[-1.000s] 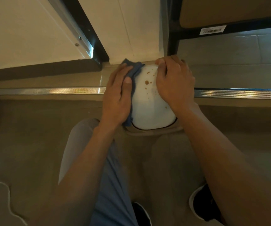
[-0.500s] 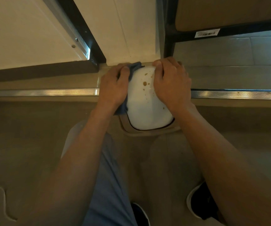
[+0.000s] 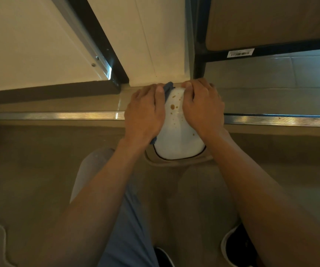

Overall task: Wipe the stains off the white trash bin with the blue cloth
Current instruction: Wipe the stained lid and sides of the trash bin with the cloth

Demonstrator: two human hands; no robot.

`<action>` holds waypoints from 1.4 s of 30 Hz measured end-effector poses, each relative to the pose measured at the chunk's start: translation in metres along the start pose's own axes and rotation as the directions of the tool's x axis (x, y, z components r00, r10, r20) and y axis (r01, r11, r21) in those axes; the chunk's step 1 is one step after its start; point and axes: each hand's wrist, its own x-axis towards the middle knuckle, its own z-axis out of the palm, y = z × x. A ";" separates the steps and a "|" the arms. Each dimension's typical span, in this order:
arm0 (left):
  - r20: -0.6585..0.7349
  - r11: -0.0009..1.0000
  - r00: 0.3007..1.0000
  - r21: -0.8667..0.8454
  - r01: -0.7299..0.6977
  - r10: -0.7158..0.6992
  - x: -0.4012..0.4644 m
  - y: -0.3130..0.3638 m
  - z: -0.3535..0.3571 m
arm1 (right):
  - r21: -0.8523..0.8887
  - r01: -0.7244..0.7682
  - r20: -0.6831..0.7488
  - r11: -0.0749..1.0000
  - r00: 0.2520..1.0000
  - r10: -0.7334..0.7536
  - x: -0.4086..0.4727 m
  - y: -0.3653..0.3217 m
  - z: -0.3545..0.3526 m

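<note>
Head view: left hand point(image 3: 144, 112) presses a crumpled blue cloth point(image 3: 167, 89) against the brown-spotted white plastic trash bin point(image 3: 178, 139) — fingers flat. Right hand point(image 3: 203, 106) grips the bin's other side, fingers curled.

white trash bin point(image 3: 178, 139), brown-speckled | blue cloth point(image 3: 167, 89) | black shoe point(image 3: 236, 245), white-edged | beige floor point(image 3: 30, 170)
</note>
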 end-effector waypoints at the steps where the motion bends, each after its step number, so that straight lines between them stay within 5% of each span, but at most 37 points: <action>1: -0.032 0.997 0.998 -0.049 -0.062 0.060 -0.007 -0.005 0.001 | 0.003 0.002 -0.005 1.000 1.000 -0.002 0.000 0.000 0.000; 3: -0.057 0.987 0.998 -0.156 -0.049 0.041 -0.014 -0.021 0.000 | 0.000 0.013 -0.001 1.000 1.000 -0.013 0.000 0.000 0.000; 8: 0.108 0.927 0.954 -0.227 0.298 -0.280 0.020 -0.009 -0.002 | 0.029 -0.001 0.017 1.000 1.000 0.001 0.000 0.000 -0.003; 14: -0.010 0.929 0.982 -0.325 0.175 -0.189 0.005 -0.023 0.006 | 0.044 0.010 -0.006 0.999 1.000 -0.009 -0.003 0.001 -0.002; 22: -0.097 0.927 0.967 -0.323 0.192 -0.234 -0.012 -0.019 0.014 | 0.188 0.009 0.130 0.982 0.991 -0.034 0.004 0.009 -0.010; 28: -0.097 0.958 0.979 -0.245 0.153 -0.181 -0.024 -0.019 0.012 | 0.518 -0.264 0.314 0.814 0.943 0.107 0.010 0.013 -0.026; 31: -0.080 0.981 0.990 -0.165 0.103 -0.117 -0.023 -0.018 0.008 | 0.576 -0.318 0.390 0.753 0.916 0.089 0.012 0.021 -0.032; 35: -0.047 0.999 0.999 -0.041 -0.029 0.027 -0.018 -0.010 0.002 | 0.512 -0.276 0.377 0.813 0.923 0.077 0.009 0.030 -0.027; 42: 0.242 0.978 0.970 0.197 -0.065 0.016 0.020 0.002 -0.003 | 0.400 -0.104 0.258 0.911 0.966 -0.003 0.007 0.028 -0.020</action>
